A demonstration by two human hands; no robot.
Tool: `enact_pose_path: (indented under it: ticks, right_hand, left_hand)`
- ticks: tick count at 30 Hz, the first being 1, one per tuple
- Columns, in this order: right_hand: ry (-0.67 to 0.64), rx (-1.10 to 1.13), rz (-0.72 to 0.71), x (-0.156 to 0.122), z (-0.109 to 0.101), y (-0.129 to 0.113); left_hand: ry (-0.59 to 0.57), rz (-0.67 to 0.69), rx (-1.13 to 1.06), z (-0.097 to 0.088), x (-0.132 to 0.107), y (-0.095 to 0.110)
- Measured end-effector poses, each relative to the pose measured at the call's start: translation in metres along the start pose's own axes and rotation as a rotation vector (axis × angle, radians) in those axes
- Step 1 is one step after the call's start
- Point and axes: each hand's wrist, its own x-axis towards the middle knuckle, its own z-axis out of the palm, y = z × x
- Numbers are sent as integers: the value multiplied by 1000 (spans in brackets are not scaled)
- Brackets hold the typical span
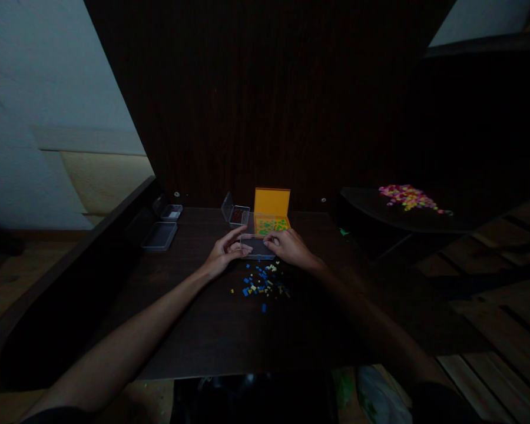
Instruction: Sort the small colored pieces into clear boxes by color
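Clear box: on the tabletop [194, 330], between the hands; the box [258, 248] lies in front of the orange box.
Left hand: at the clear box's left edge [229, 247]; fingers spread, thumb apart.
Right hand: at the clear box's right side [289, 244]; fingers drawn together, whether pinching anything cannot be told.
Bricks: blue, pale and yellow, scattered loose on the near side of the clear box [261, 288].
Orange box: lid raised [272, 203]; green pieces [270, 225] inside.
Small box: lid raised [227, 207], left of the orange box.
Beads: multicoloured heap [408, 197], far right.
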Motion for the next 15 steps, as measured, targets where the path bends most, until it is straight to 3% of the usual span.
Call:
enact_pose_path:
  ticks: [9,15]
  right_hand:
    - [-78,-141,28,11,-15,-11]
    - [-168,-283,-31,13,-18,-16]
  left_hand:
    - [46,-9,-53,-6,4,-9]
    - [60,-12,-99,-7,5,-10]
